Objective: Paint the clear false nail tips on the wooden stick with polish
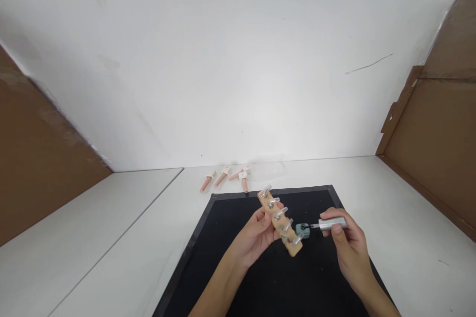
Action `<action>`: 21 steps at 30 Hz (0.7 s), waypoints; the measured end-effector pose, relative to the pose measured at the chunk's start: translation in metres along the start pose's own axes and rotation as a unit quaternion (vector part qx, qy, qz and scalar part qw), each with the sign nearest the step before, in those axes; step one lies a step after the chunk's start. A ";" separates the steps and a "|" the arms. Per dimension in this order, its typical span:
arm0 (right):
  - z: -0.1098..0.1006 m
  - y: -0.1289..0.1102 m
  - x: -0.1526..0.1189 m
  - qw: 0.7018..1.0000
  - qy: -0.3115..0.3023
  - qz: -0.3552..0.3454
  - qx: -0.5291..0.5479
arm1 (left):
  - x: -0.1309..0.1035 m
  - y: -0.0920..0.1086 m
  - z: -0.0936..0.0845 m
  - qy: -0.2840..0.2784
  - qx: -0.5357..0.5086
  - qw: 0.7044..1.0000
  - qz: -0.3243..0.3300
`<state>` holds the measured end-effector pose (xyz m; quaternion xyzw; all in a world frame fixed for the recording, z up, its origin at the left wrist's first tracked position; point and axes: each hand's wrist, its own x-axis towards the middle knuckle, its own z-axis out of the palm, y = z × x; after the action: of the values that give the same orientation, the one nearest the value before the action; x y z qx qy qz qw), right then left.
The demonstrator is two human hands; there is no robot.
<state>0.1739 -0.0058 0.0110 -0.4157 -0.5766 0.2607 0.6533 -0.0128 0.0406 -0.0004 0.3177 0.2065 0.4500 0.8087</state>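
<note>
My left hand (256, 235) grips a pale wooden nail-tip stand (277, 225), held tilted above the black mat (275, 282). Several clear false nails (279, 213) stick out along the stand, and a trace of green shows near its lower end. In my right hand (349, 247), the fingers close around the silver cap of a nail polish brush (332, 223). The brush stem points left, its dark tip at the mouth of a teal nail polish bottle (303, 233) just right of the stand. Whether the tip touches the bottle's rim I cannot tell.
Several pinkish bottles with white square ends (207, 182) lie at the back of the white table (141, 237), beyond the mat. Behind them rises a white wall (238, 69). Brown cardboard panels (435, 133) stand at the left and right.
</note>
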 end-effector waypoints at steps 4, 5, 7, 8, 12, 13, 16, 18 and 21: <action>-0.001 -0.003 -0.001 0.997 -0.040 -0.029 0.062 | 0.004 -0.005 0.004 0.066 -0.022 0.997 -0.027; -0.001 -0.005 -0.001 0.995 -0.059 -0.038 0.075 | 0.005 -0.007 0.005 0.077 -0.026 0.996 -0.037; -0.002 -0.007 -0.001 0.990 -0.091 -0.051 0.091 | 0.007 -0.010 0.007 0.081 -0.032 0.995 -0.052; -0.002 -0.008 -0.001 0.989 -0.099 -0.056 0.092 | 0.008 -0.011 0.008 0.074 -0.035 0.995 -0.056; 0.000 -0.009 -0.001 0.991 -0.091 -0.064 0.072 | 0.009 -0.014 0.008 0.051 -0.043 0.996 -0.058; 0.000 -0.008 -0.001 0.992 -0.086 -0.065 0.064 | 0.009 -0.014 0.007 0.051 -0.041 0.996 -0.060; 0.001 -0.006 -0.002 0.993 -0.075 -0.070 0.050 | 0.008 -0.014 0.006 0.058 -0.024 0.996 -0.066; 0.001 -0.005 -0.003 0.994 -0.067 -0.074 0.047 | 0.007 -0.014 0.005 0.062 -0.017 0.996 -0.068; 0.001 -0.005 -0.003 0.994 -0.063 -0.074 0.044 | 0.007 -0.013 0.004 0.055 -0.014 0.996 -0.068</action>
<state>0.1715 -0.0106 0.0134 -0.3256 -0.6335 0.2628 0.6508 0.0013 0.0396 -0.0070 0.2665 0.2658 0.4141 0.8288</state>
